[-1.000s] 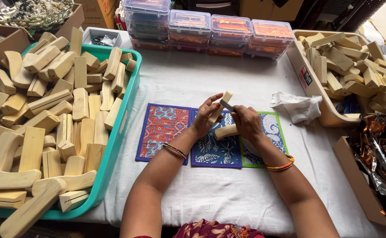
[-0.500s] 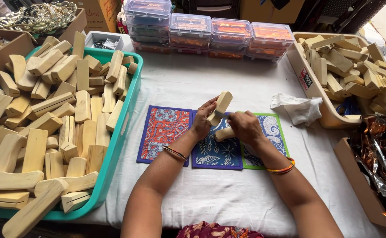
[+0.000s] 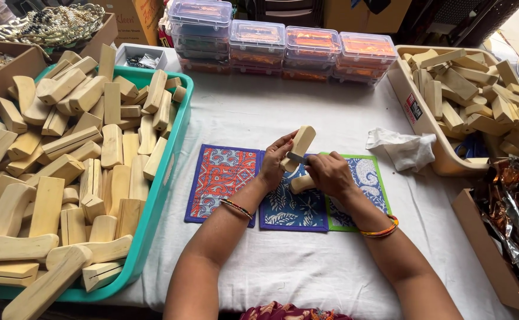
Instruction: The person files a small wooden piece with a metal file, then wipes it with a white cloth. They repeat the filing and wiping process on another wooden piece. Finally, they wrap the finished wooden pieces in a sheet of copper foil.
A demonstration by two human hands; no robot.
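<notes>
Your left hand has its grip closed on the wood block, held above the mats, long axis tilted up and right. Your right hand, just beside it, closes round a second piece below

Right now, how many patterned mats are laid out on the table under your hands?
3, side by side on the white cloth: the red and blue mat at left, the blue leaf mat in the middle, the green-edged mat at right, partly covered by the right hand.
</notes>
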